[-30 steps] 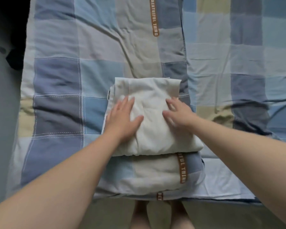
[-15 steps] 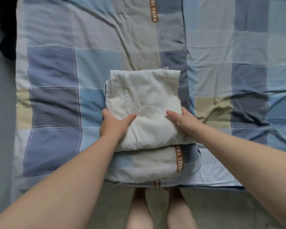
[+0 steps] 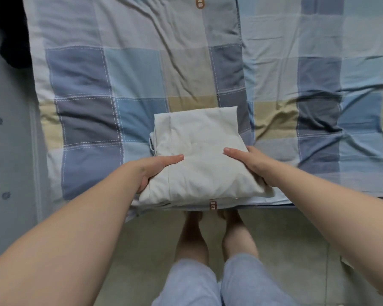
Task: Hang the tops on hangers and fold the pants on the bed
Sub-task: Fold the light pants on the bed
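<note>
The left hand (image 3: 152, 173) grasps the folded pants (image 3: 199, 160) at their 9 o'clock edge; its thumb lies flat on top, pointing toward 3 o'clock, and its fingers are tucked beneath the cloth, out of sight. The right hand (image 3: 253, 165) clasps the opposite edge at 3 o'clock in the same way; thumb on top pointing toward 9 o'clock, fingers hidden under the bundle. Between the two thumbs the top of the bundle is bare and lightly creased.

The pants are cream-coloured, folded into a thick rectangle with a seam running from 12 to 6 o'clock near the left side; they sit at the near edge of the bed (image 3: 318, 200), at 6 o'clock of its visible surface; whether they rest on it or are lifted just clear cannot be told.

Beneath and around them lies a checked quilt (image 3: 119, 85) in blue, grey and beige squares; a brown label (image 3: 212, 204) shows on its folded edge just under the pants at 6 o'clock. At 3 o'clock of the quilt a wrinkled sheet (image 3: 318, 62) in the same checks covers the mattress.

At 6 o'clock of the bed the pale floor (image 3: 142, 239) shows, with the person's bare lower legs and light blue shorts (image 3: 192, 286); at 10 o'clock a dark shape (image 3: 11, 40) lies beside the quilt, too dim to name.
</note>
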`<state>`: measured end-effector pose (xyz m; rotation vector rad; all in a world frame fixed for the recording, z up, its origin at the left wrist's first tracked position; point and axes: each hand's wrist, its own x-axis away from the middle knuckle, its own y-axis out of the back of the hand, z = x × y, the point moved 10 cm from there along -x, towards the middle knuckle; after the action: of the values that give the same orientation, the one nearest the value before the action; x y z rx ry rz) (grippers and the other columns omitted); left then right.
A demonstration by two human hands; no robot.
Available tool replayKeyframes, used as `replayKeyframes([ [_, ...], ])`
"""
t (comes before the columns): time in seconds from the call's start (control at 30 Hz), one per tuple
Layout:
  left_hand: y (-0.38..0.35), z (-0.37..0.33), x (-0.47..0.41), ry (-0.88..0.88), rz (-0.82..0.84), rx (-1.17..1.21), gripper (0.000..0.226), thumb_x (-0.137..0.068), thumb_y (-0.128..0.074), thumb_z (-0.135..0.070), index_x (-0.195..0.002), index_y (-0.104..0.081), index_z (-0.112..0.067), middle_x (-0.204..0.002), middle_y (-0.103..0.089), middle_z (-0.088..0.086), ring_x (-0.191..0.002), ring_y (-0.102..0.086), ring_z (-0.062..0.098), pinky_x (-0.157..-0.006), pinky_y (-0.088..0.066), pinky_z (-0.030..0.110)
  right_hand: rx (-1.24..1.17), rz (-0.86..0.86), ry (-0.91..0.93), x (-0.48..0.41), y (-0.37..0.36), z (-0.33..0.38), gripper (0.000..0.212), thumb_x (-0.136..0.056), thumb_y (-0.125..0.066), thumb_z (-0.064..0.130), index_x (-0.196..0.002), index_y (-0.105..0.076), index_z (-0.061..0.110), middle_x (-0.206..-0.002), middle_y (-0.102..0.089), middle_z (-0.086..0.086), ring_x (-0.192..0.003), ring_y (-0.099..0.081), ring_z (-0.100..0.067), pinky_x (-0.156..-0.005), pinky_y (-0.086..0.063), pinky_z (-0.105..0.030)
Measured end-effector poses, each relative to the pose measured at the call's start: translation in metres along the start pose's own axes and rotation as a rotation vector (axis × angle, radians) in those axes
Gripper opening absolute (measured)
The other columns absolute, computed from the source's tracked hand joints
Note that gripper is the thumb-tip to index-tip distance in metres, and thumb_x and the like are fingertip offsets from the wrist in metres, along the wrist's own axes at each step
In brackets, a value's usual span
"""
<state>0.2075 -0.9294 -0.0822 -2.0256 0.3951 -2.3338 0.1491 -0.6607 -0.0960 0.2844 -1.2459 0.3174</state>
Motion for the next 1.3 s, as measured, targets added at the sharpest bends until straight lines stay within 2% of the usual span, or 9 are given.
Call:
replayKeyframes([
  [0.17, -0.022, 0.047, 0.027, -0.01, 0.139, 0.13, 0.06, -0.073, -0.081, -0.052, -0.119, -0.073, -0.015, -0.123, -0.072, 0.009, -0.104, -0.073, 0.029, -0.071, -0.061, 0.038, -0.333, 0.219, -0.331, 0.06, -0.043, -0.054, 0.073, -0.05, -0.098, 0.045, -0.112, -0.076, 0.012, -0.108, -0.076, -0.011, -0.093, -0.075, -0.031, -0.071, -0.061, -0.041],
  [0.27, -0.039, 0.075, 0.048, -0.009, 0.197, 0.14, 0.053, -0.075, -0.078, -0.052, -0.112, -0.079, -0.014, -0.123, -0.072, 0.008, -0.101, -0.074, 0.027, -0.071, -0.061, 0.035, -0.448, 0.238, -0.403, 0.095, -0.056, -0.07, 0.034, -0.053, -0.089, 0.031, -0.072, -0.08, 0.004, -0.07, -0.072, -0.012, -0.058, -0.072, -0.026, -0.051, -0.056, -0.03],
  [0.4, -0.053, 0.1, 0.073, -0.049, 0.157, 0.163, 0.055, -0.083, -0.074, -0.047, -0.126, -0.07, -0.012, -0.125, -0.071, 0.011, -0.107, -0.071, 0.031, -0.081, -0.059, 0.038, -0.461, 0.123, -0.376, 0.148, -0.051, -0.08, 0.029, -0.082, -0.067, 0.035, -0.084, -0.073, 0.007, -0.073, -0.067, -0.011, -0.065, -0.066, -0.027, -0.062, -0.05, -0.028],
  [0.6, -0.062, 0.074, 0.126, -0.459, -0.148, 0.106, 0.052, -0.083, -0.08, -0.024, -0.13, -0.064, -0.011, -0.119, -0.073, 0.006, -0.1, -0.073, 0.024, -0.076, -0.058, 0.03, -0.492, -0.075, -0.022, 0.228, -0.015, -0.063, 0.045, -0.084, -0.074, 0.006, -0.127, -0.061, 0.002, -0.114, -0.073, -0.015, -0.099, -0.072, -0.032, -0.078, -0.058, -0.041],
  [0.7, -0.078, 0.051, 0.161, -0.668, -0.295, 0.016, 0.061, -0.077, -0.085, -0.026, -0.132, -0.061, -0.017, -0.119, -0.071, -0.002, -0.102, -0.068, 0.016, -0.082, -0.054, 0.03, -0.474, -0.222, 0.158, 0.274, 0.015, -0.052, 0.051, -0.081, -0.075, -0.001, -0.13, -0.06, 0.007, -0.108, -0.075, -0.004, -0.095, -0.073, -0.019, -0.072, -0.057, -0.03],
  [0.8, -0.116, 0.037, 0.187, -0.753, -0.271, -0.07, 0.071, -0.072, -0.086, -0.035, -0.136, -0.057, -0.023, -0.119, -0.068, -0.005, -0.101, -0.065, 0.011, -0.075, -0.052, 0.026, -0.528, -0.366, 0.275, 0.328, 0.044, -0.055, 0.049, -0.08, -0.076, -0.006, -0.124, -0.061, 0.007, -0.093, -0.075, 0.003, -0.073, -0.072, -0.006, -0.058, -0.055, -0.017],
  [1.03, -0.254, -0.001, 0.252, -0.99, -0.083, -0.252, 0.057, -0.079, -0.085, -0.02, -0.131, -0.061, -0.016, -0.117, -0.072, -0.002, -0.104, -0.071, 0.016, -0.078, -0.058, 0.023, -0.701, -0.692, 0.485, 0.453, 0.107, -0.119, 0.038, -0.08, -0.077, -0.007, -0.105, -0.064, 0.018, -0.096, -0.073, 0.0, -0.077, -0.07, -0.008, -0.071, -0.058, -0.023],
  [1.17, -0.357, 0.011, 0.286, -1.106, -0.007, -0.423, 0.063, -0.074, -0.09, -0.024, -0.13, -0.063, -0.018, -0.12, -0.072, 0.0, -0.108, -0.069, 0.021, -0.095, -0.055, 0.042, -0.839, -0.849, 0.572, 0.522, 0.139, -0.194, 0.036, -0.079, -0.079, -0.004, -0.097, -0.064, 0.023, -0.096, -0.075, 0.0, -0.079, -0.073, -0.01, -0.071, -0.06, -0.027],
  [1.3, -0.474, 0.055, 0.314, -1.241, 0.105, -0.529, 0.057, -0.068, -0.091, -0.022, -0.119, -0.068, -0.018, -0.109, -0.076, -0.001, -0.099, -0.072, 0.018, -0.077, -0.059, 0.029, -0.92, -1.005, 0.653, 0.597, 0.171, -0.291, 0.032, -0.078, -0.081, -0.001, -0.101, -0.069, 0.018, -0.101, -0.077, -0.009, -0.091, -0.075, -0.025, -0.081, -0.06, -0.039],
])
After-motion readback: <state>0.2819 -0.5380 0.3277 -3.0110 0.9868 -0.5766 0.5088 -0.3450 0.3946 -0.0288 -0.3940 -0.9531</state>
